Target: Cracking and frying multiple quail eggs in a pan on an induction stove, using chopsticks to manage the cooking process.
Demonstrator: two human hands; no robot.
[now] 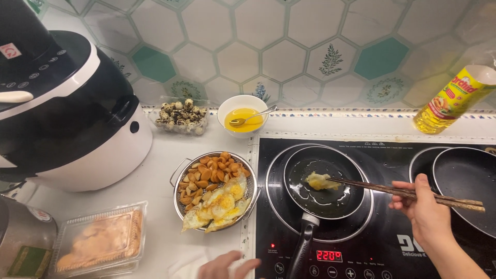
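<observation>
My right hand (423,209) holds a pair of dark chopsticks (398,190) whose tips touch a small yellow fried egg (320,181) in a little black frying pan (347,199) on the black induction hob (382,248). My left hand (225,267) shows only its fingers at the bottom edge, resting on the white counter beside the hob, holding nothing that I can see. Left of the pan, a metal strainer basket (178,178) carries fried sausage pieces and several fried eggs (222,204).
A white bowl (243,105) of oil with a spoon and a clear box of quail eggs (180,118) stand by the tiled wall. A black-and-white cooker (72,113) fills the left. A plastic food tray (101,240), an oil bottle (454,98) and a second black pan (465,181) are also present.
</observation>
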